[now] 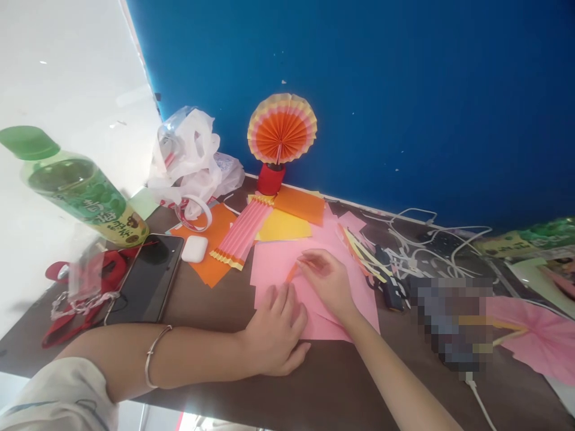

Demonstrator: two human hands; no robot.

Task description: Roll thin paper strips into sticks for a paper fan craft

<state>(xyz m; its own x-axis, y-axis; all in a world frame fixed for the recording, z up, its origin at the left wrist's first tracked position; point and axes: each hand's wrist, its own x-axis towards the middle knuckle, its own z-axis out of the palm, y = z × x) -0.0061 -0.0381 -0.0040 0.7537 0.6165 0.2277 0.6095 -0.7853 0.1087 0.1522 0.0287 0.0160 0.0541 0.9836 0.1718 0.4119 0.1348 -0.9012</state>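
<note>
Pinched between the fingertips of my right hand (327, 281) is a small orange paper strip (291, 274). My left hand (277, 329) lies with its fingers stretched over the pink paper (359, 296), its fingertips close to the strip's lower end. Just beyond the hands are a yellow sheet (285, 227) and an orange sheet (300, 206). A pleated pink paper (245, 232) with yellow and orange edges lies to their left. Behind them, a round pleated paper fan (282, 131) stands upright in a red holder (270, 179).
Leftward are a green-capped bottle (85, 197), phone (146, 278), white earbud case (194, 249), tape roll (196, 214) and plastic bag (191, 152). Rightward lie cut paper strips (362, 254), tangled white cables (415, 260), a pixelated object (451, 323) and a pink paper fan (539, 338). A blue wall (404, 108) rises behind.
</note>
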